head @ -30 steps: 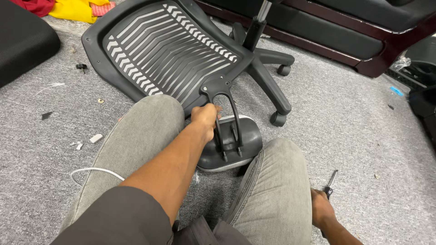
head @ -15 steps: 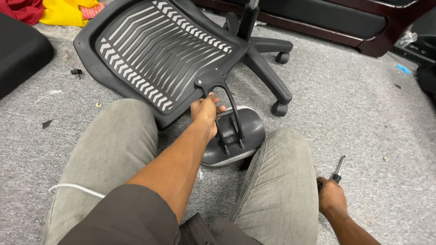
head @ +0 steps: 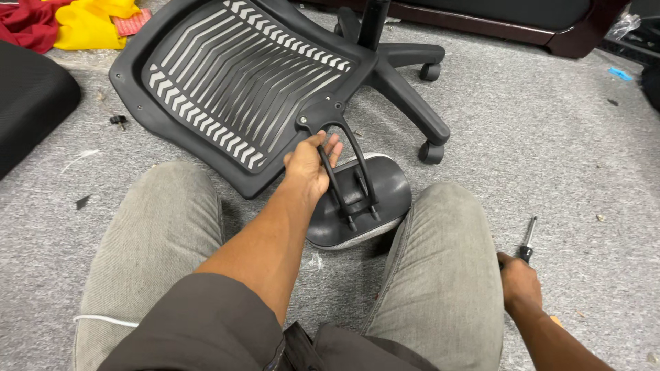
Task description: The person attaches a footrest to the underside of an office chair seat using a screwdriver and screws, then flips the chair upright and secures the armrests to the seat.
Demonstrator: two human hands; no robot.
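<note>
1. Your right hand [head: 519,283] is closed around a screwdriver [head: 526,240] on the carpet beside your knee.
2. Your left hand [head: 307,168] grips the forked bracket [head: 344,161] with fingers partly curled, steadying it; fastening seems underway.
3. The chair backrest [head: 234,82] lies beyond, against the wheeled base [head: 405,89].

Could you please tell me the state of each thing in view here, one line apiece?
Chair back: lying flat on the carpet, ribbed side up.
Bracket: fixed to the chair back, gripped on one leg.
Left hand: closed around the bracket.
Headrest pad: lying on the carpet under the bracket.
Right hand: closed on the screwdriver.
Screwdriver: held, tip pointing away.
Wheeled base: standing upright on its wheels.
</note>
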